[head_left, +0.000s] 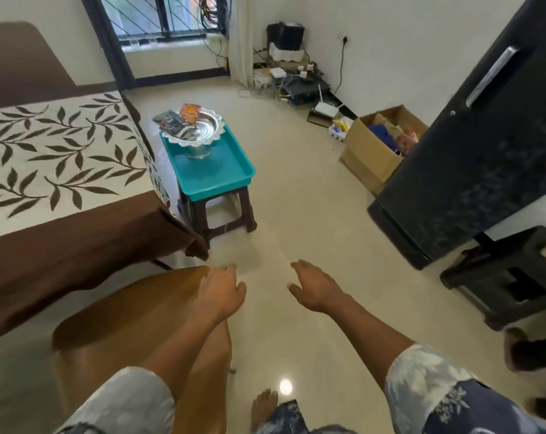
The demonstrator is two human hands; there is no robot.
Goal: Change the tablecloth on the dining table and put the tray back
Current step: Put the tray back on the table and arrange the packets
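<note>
A teal tray (221, 175) sits on a dark brown stool (221, 214) beside the dining table. On the tray stands a silver footed bowl (199, 131) holding several packets. The table at the left wears a brown tablecloth (77, 242) with a cream leaf-print centre; its corner hangs down near the stool. My left hand (223, 291) and my right hand (314, 288) are both stretched forward over the floor, fingers loosely spread, holding nothing. They are well short of the tray.
A wooden chair (134, 321) stands below my left arm. A dark fridge (485, 145) is at the right, with a cardboard box (369, 155) behind it and a black stool (510, 277) in front. Cables and routers (296, 86) lie in the far corner.
</note>
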